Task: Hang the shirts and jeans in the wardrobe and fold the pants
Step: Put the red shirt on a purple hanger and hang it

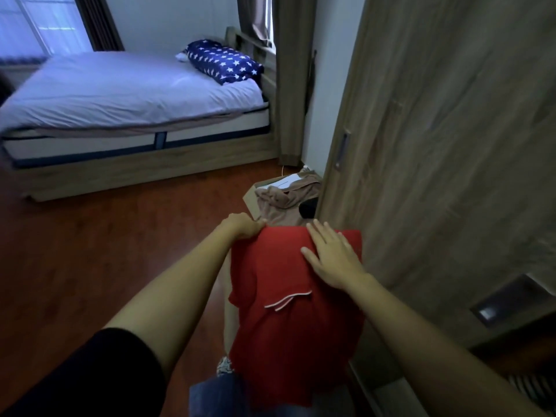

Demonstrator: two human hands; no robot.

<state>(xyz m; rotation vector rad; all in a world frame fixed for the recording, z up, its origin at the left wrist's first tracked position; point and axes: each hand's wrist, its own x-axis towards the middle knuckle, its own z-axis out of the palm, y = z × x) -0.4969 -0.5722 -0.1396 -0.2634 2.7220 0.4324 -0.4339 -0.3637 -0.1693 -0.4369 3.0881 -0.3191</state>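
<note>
A red garment [288, 320] with a white-trimmed edge lies draped over my lap and knee in the lower middle. My left hand [243, 225] pinches its far left corner. My right hand [332, 257] rests flat on the cloth near the far edge, fingers spread. Beyond it a cardboard box [251, 195] on the floor holds a tan garment [282, 200] and something black. The wooden wardrobe door [436, 145] fills the right side. Blue denim [216, 392] shows at the bottom under the red cloth.
A bed [129, 94] with a pale sheet and a star-patterned pillow [224, 61] stands at the back left. Reddish wooden floor [90, 251] lies between it and me. A curtain [293, 85] hangs beside the wardrobe.
</note>
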